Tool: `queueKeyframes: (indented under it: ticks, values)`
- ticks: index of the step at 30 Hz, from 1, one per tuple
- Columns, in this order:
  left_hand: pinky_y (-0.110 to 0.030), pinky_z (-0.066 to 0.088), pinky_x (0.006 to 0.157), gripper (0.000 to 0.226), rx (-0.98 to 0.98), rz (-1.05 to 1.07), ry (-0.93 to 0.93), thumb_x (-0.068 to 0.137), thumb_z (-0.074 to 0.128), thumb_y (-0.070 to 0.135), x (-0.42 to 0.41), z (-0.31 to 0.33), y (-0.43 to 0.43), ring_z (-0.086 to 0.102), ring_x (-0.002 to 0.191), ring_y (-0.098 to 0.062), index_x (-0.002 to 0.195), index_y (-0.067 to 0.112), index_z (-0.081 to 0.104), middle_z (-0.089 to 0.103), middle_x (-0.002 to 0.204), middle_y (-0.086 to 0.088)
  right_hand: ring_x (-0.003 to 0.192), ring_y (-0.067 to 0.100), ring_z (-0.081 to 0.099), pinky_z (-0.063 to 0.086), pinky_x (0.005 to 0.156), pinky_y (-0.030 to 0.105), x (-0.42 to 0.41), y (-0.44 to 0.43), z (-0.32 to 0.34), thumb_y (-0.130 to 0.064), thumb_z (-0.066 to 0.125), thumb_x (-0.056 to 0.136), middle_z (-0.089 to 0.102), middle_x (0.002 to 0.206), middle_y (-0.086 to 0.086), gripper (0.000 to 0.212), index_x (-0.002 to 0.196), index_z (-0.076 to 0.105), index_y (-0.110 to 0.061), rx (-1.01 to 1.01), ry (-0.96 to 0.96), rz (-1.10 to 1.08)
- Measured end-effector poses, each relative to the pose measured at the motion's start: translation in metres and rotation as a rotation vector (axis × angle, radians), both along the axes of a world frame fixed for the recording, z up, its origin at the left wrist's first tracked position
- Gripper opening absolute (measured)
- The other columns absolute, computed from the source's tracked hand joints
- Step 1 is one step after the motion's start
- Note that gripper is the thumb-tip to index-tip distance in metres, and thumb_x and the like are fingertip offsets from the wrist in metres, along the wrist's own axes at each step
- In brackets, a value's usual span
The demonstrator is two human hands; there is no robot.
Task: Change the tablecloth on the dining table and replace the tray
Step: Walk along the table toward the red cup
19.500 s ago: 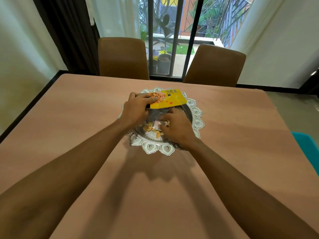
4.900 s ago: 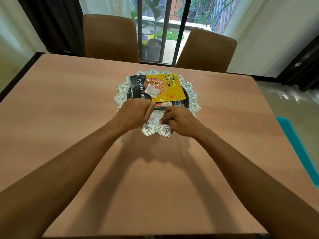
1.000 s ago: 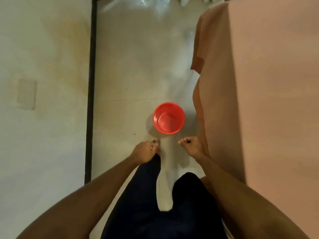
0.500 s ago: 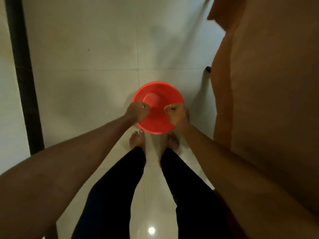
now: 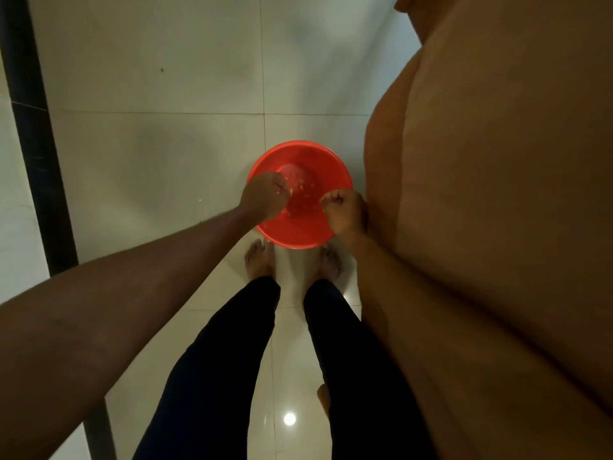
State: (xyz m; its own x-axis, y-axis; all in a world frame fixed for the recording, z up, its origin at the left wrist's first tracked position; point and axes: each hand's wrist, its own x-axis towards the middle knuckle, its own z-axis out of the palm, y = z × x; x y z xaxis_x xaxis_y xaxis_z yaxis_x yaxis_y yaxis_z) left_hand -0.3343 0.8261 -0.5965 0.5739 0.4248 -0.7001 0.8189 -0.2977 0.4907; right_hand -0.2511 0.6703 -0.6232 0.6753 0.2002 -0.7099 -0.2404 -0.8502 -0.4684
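Two hands are hovering over a red basin (image 5: 298,239) on the floor (image 5: 166,144). The left hand (image 5: 265,199) is curling loosely, grip unclear; the right hand (image 5: 345,210) is fisting, contents hidden. Pale bits (image 5: 303,190) are lying inside. The peach tablecloth (image 5: 497,194) is still hanging alongside, so the swap and the tray (out of view) are remaining.

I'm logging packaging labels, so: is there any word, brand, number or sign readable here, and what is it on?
None: there is no readable text in this view.
The red basin, the tablecloth and the floor tiles show no lettering, label or number.
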Motion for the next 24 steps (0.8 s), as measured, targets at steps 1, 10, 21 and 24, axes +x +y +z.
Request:
queueKeyframes:
  ticks: [1,10,21,24]
  values:
    - [-0.03,0.045,0.078,0.016,0.025,-0.011,-0.003,0.089,0.06,0.01,-0.003,0.003,0.0,0.066,0.097,-0.027,0.094,0.005,0.074,0.073,0.101,-0.011,0.079,0.021,0.066,0.058,0.079,0.04,0.0,0.001,-0.002,-0.017,0.072,0.082,0.07,0.073,-0.003,0.029,0.058,0.061,-0.026,0.025,-0.013,-0.033]
    - [-0.028,0.036,0.057,0.043,0.144,-0.047,0.021,0.093,0.063,0.031,-0.017,0.055,0.009,0.047,0.051,-0.016,0.055,0.014,0.054,0.053,0.055,-0.003,0.069,0.021,0.061,0.054,0.077,0.04,0.001,0.004,0.044,-0.022,0.072,0.089,0.062,0.06,-0.004,0.043,0.051,0.052,-0.021,0.071,0.108,-0.049]
    - [-0.027,0.046,0.065,0.026,0.114,-0.015,-0.165,0.095,0.061,0.031,-0.017,0.194,0.03,0.064,0.074,-0.021,0.081,0.011,0.072,0.069,0.074,-0.002,0.07,0.018,0.064,0.055,0.077,0.043,0.0,0.009,0.204,-0.031,0.063,0.075,0.067,0.064,-0.008,0.013,0.065,0.069,-0.026,0.239,0.127,-0.025]
    - [-0.024,0.047,0.071,0.024,0.107,0.029,-0.262,0.096,0.061,0.031,-0.007,0.249,0.029,0.066,0.081,-0.016,0.086,0.013,0.073,0.073,0.084,0.001,0.077,0.014,0.067,0.056,0.08,0.037,0.007,0.002,0.279,-0.028,0.063,0.086,0.069,0.075,-0.011,0.012,0.077,0.07,-0.027,0.306,-0.002,0.031]
